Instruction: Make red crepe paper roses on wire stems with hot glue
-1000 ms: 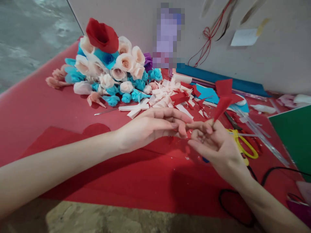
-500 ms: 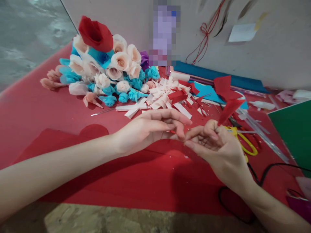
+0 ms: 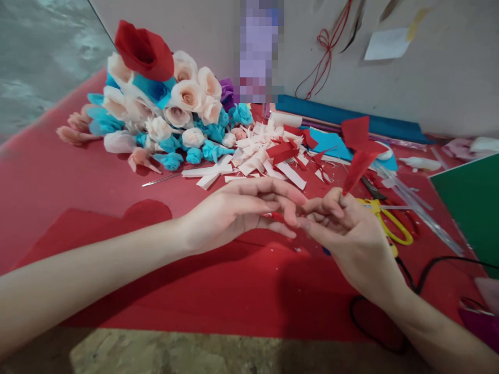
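My left hand [image 3: 244, 213] is over the table with its fingers curled, the fingertips meeting those of my right hand. A small bit of bright red paper [image 3: 276, 215] shows between the left fingers, mostly hidden by them. My right hand [image 3: 351, 234] is closed, thumb and index finger pinched together near the left fingertips. From the top of its curled fingers a red paper piece [image 3: 358, 165] sticks up to the right. Whether the two red bits are one piece, I cannot tell. Below both hands lies a red paper sheet [image 3: 218, 291].
Paper flowers [image 3: 187, 98] in white, blue, pink and red are heaped at the back left. Cut paper scraps [image 3: 257, 150] lie behind my hands. Yellow-handled scissors [image 3: 397, 226], clear sticks [image 3: 421, 208], a black cable [image 3: 436, 262] and a green board [image 3: 471, 202] are on the right.
My left fingers have spread slightly, showing more red paper between them. The red piece at my right hand has tipped a little left and up. The view has shifted slightly.
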Demonstrator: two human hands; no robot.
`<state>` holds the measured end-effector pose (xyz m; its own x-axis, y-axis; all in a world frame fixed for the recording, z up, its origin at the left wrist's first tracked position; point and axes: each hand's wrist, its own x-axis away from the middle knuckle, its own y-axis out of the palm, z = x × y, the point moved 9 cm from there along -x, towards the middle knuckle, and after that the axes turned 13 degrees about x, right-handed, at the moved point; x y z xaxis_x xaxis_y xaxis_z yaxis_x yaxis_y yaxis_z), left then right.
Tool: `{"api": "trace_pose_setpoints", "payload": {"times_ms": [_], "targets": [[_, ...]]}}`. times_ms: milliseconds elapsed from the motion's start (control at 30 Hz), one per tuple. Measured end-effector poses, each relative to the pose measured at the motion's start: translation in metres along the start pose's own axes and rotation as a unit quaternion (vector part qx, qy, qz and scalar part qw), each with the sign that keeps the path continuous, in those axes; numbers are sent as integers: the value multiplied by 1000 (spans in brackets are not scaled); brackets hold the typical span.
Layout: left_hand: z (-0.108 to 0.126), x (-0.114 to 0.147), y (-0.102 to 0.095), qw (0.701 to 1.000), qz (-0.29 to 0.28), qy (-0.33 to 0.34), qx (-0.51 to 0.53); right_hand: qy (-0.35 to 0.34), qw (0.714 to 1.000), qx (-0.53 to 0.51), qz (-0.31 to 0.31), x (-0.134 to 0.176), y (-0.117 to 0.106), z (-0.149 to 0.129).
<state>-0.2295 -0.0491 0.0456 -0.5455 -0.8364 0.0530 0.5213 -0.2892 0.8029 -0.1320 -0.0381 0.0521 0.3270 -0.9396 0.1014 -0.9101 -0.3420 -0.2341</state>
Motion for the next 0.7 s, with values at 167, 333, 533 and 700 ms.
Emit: {"api": "trace_pose_setpoints", "payload": {"times_ms": [167,333,533,700], "targets": [[3,1,0,1000,-17,17,-3,1,1000,-26,-14,0,2,1],[5,3,1,1000,-21,20,8,2,1000,-6,-3,-3,0,2],[4,2,5,999,-31,19,26,9,1000,-26,-11,-3,2,5],[1,2,4,999,-31,7,32,33,997,-68,-26,1,0,14]]}}
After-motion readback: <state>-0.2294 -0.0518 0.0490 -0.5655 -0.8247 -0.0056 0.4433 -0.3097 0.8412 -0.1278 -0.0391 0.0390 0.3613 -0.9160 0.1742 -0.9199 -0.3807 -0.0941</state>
